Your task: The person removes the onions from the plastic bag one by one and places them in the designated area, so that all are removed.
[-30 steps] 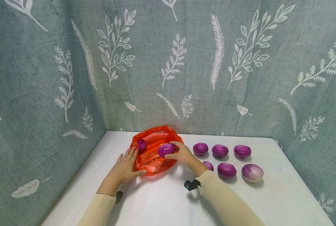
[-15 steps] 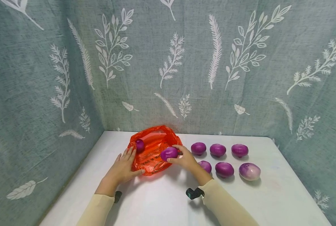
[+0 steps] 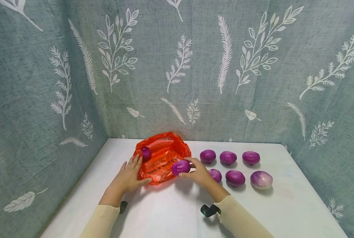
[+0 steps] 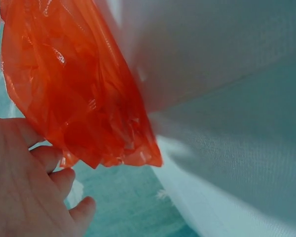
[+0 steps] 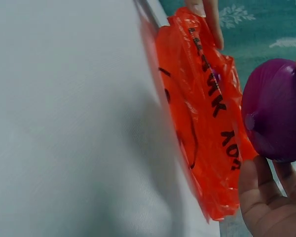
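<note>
A red plastic bag (image 3: 160, 165) with black lettering lies on the white table, its mouth facing the person. Inside its left part sits one red onion (image 3: 146, 153). My left hand (image 3: 125, 178) rests against the bag's left rim with fingers fairly straight; in the left wrist view its fingers (image 4: 49, 160) touch the red film. With thumb and fingers my right hand (image 3: 199, 172) grips another red onion (image 3: 181, 168) at the bag's right front edge. The right wrist view shows this held onion (image 5: 276, 111) raised beside the bag (image 5: 197, 118).
To the right, several red onions stand in two rows on the table (image 3: 171, 211), among them a far one (image 3: 208, 156) and a paler one (image 3: 261, 180). My right forearm partly covers the nearest-left onion (image 3: 215, 175). Patterned green cloth (image 3: 153, 66) encloses the back and sides.
My right hand has drawn the held onion right and toward me, from over the bag's mouth to its front edge. My left hand stays at the rim. The view has shifted slightly.
</note>
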`<state>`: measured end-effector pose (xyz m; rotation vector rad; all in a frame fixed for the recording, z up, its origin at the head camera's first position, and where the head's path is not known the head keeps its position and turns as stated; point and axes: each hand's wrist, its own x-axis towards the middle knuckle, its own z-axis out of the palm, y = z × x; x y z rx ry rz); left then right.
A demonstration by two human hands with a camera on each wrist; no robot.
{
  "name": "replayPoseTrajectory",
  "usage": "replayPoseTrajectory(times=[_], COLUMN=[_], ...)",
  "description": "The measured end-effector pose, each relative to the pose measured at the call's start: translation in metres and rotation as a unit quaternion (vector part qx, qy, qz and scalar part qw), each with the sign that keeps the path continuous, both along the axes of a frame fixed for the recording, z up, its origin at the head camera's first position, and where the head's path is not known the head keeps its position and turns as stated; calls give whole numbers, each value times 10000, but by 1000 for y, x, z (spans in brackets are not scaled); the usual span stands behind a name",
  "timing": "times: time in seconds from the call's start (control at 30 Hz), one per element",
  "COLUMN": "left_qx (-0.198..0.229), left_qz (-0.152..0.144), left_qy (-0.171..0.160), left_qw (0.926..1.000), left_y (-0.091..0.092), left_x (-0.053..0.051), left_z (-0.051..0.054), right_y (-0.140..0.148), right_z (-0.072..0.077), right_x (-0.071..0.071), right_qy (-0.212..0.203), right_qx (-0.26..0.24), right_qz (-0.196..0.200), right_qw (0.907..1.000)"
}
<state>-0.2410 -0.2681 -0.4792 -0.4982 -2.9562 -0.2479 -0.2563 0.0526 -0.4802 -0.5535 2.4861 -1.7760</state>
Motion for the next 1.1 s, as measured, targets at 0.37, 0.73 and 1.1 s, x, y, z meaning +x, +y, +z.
replayPoseTrajectory(times=[0.37,0.73,1.1], left_qx=[11,27,23], left_qz=[19,14,14], left_qy=[36,-12,18], left_qw=[10000,10000,10000], left_y=[0,-1,0], left_x=[-1,-1,-2], left_z=[1,-1,-2], right_y=[19,31,43], right_z=[0,-2,-2], right_x=[16,39,57], right_qy=[36,-113,-207], right_qx=[-77,-84,-130], right_qz=[-273,-139,-32], right_qw=[9996,9998,9997])
